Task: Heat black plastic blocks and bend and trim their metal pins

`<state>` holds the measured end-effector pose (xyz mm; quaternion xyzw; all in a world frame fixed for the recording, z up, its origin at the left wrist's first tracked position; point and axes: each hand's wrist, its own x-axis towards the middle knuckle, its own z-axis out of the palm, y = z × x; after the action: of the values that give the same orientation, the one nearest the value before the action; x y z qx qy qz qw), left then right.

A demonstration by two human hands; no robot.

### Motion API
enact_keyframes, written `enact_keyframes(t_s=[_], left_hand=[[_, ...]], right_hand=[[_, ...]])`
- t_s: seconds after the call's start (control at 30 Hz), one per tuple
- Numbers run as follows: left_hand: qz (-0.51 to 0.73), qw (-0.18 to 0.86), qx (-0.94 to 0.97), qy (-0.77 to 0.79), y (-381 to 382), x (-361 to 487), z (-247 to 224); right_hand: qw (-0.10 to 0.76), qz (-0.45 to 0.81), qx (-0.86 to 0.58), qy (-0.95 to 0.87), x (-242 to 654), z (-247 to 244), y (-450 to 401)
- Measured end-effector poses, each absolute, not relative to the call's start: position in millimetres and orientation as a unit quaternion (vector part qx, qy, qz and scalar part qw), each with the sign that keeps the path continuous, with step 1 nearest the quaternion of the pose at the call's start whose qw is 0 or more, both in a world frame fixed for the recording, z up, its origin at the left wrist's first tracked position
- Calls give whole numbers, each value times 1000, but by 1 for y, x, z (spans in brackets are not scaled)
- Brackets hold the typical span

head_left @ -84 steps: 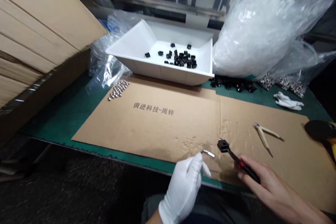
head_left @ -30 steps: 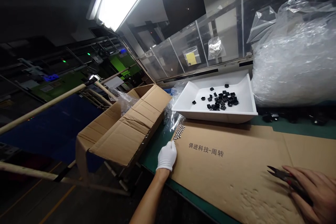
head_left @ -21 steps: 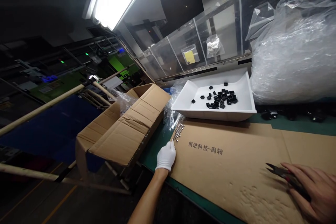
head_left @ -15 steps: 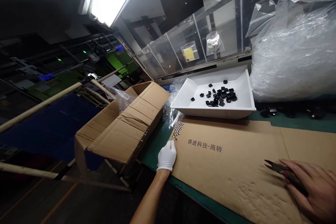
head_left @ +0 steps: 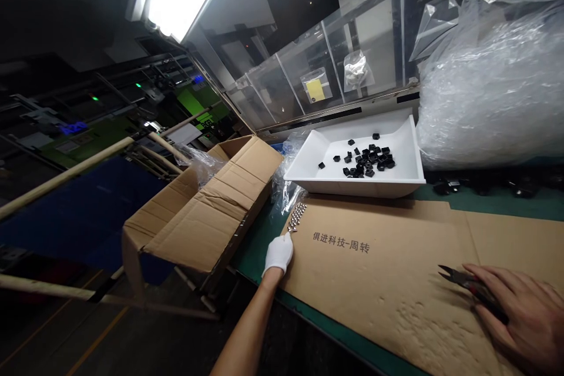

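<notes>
My left hand (head_left: 278,254), in a white glove, reaches to the left edge of a flat cardboard sheet (head_left: 343,288). Its fingers are pressed together at the near end of a cluster of small shiny metal parts (head_left: 297,215); whatever is between the fingertips is too small to make out. At the lower right, my bare right hand (head_left: 522,311) is wrapped round a pair of diagonal cutters (head_left: 469,285). Their dark jaws point left over the cardboard, slightly apart, and the hand hides part of the handles.
Behind the cardboard stands a white tray (head_left: 352,187) with several small black parts (head_left: 374,155). To the left is an open cardboard box (head_left: 211,217). A large clear plastic bag (head_left: 489,88) fills the back right, with dark parts (head_left: 484,187) below it on the green table (head_left: 253,258).
My left hand has shifted slightly up toward the metal parts, its fingers still together. My right hand keeps hold of the cutters. The whole view has drifted slightly.
</notes>
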<state>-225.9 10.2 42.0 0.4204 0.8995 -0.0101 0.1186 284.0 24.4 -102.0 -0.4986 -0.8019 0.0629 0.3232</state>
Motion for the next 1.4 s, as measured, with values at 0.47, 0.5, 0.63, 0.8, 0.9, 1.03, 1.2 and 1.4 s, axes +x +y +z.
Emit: enact_keyframes(t_s=[0.47,0.5,0.63,0.8,0.9,1.03,1.2,1.4], left_hand=[[63,127,490,860,-2,-192,53],[74,133,510,847,-3,-181,52],[101,161,593,783,12,-122,41],[115,190,705,674,49,-7,28],[129,166,721,661,86,56,21],[143,140,704,682,139,108,17],[143,144,656,727,186,131,21],[153,193,650,719,212,131,27]], right_hand=[[310,74,-479,-818,270,-48,14],[315,85,-483,-812,266,-35,11],[353,137,-486,-788,258,-8,12],[395,131,-494,-763,265,-11,16],[423,135,-496,-746,266,-13,16],[440,138,-494,-737,265,-15,18],[445,144,-495,-733,264,-13,19],[457,149,-492,-726,264,-13,20]])
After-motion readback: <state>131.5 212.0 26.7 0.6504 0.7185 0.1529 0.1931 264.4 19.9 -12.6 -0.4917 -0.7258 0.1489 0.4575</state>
